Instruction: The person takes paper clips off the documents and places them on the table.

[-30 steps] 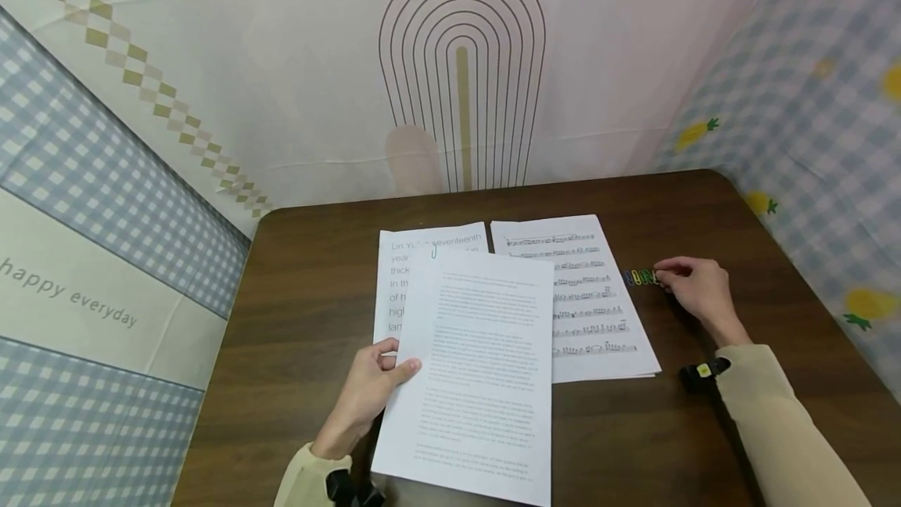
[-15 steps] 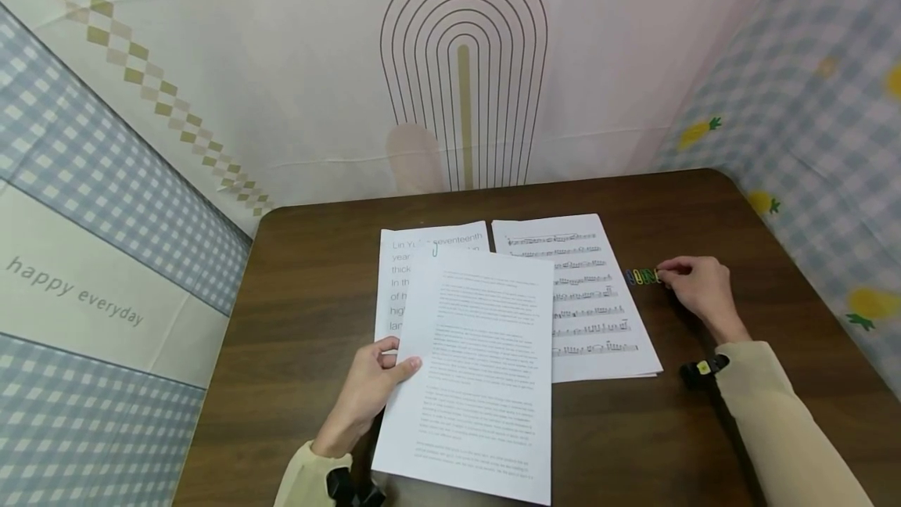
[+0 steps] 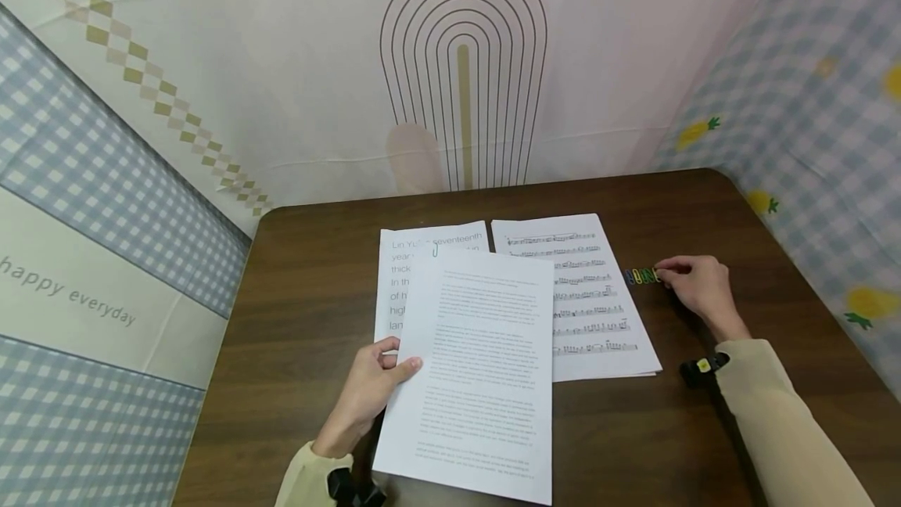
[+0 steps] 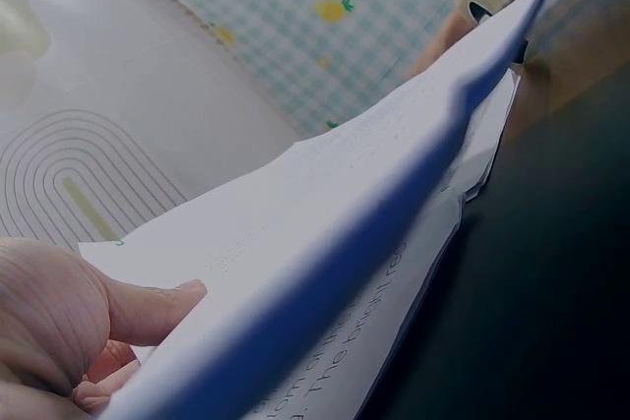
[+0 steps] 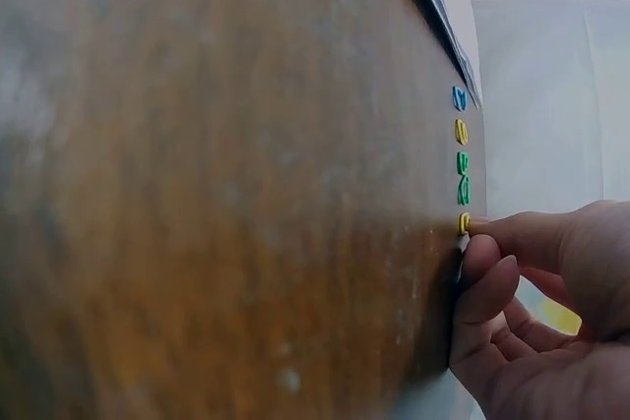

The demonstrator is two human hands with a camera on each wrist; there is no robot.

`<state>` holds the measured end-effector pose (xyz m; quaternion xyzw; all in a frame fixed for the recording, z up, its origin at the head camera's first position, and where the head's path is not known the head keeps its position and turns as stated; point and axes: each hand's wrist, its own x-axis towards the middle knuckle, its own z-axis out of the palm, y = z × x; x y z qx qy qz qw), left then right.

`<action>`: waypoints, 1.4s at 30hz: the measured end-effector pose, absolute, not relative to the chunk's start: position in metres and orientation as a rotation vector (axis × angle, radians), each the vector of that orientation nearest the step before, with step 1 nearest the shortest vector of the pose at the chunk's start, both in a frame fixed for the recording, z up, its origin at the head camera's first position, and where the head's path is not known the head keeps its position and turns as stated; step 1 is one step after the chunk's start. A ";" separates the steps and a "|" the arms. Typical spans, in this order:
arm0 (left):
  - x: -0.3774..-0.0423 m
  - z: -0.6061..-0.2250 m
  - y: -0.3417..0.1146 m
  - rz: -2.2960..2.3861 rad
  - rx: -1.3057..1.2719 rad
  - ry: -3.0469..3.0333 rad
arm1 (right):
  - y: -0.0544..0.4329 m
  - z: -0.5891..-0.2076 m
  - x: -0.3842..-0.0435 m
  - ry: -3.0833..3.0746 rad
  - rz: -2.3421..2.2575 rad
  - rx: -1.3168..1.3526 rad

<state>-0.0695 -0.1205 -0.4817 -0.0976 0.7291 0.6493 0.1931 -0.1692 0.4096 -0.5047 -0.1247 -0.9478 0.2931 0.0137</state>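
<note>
My left hand (image 3: 369, 386) grips the left edge of a printed paper stack (image 3: 486, 382), thumb on top and fingers curled beneath. A green paper clip (image 3: 435, 249) sits on that stack's top edge. In the left wrist view the stack (image 4: 295, 213) is tilted up off the table. At the right, my right hand (image 3: 697, 292) has its curled fingertips on a yellow paper clip (image 5: 464, 223), the nearest of a row. The index fingertip touches it; the hand partly hides the thumb's contact. Beyond it lie green clips (image 5: 464, 191), another yellow clip (image 5: 461, 132) and a blue clip (image 5: 459, 98).
Under the held stack's upper left lies a large-print text sheet (image 3: 387, 280). Sheet music (image 3: 598, 311) lies to the right, partly covered by the stack, just left of the clip row. The brown wooden table (image 3: 303, 280) meets a patterned cloth backdrop behind.
Almost nothing differs. My right fingertips shift very slightly at the end of the clip row; my left hand keeps its grip on the paper stack.
</note>
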 end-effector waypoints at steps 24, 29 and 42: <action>-0.067 -0.483 -0.120 1.824 -0.239 2.031 | 0.344 -0.459 -0.154 -2.739 1.196 -0.285; -0.067 -0.484 -0.120 1.830 -0.230 2.019 | 0.315 -0.443 -0.152 -2.703 1.246 -0.155; -0.065 -0.487 -0.118 1.839 -0.212 1.996 | 0.250 -0.417 -0.148 -2.673 1.346 0.115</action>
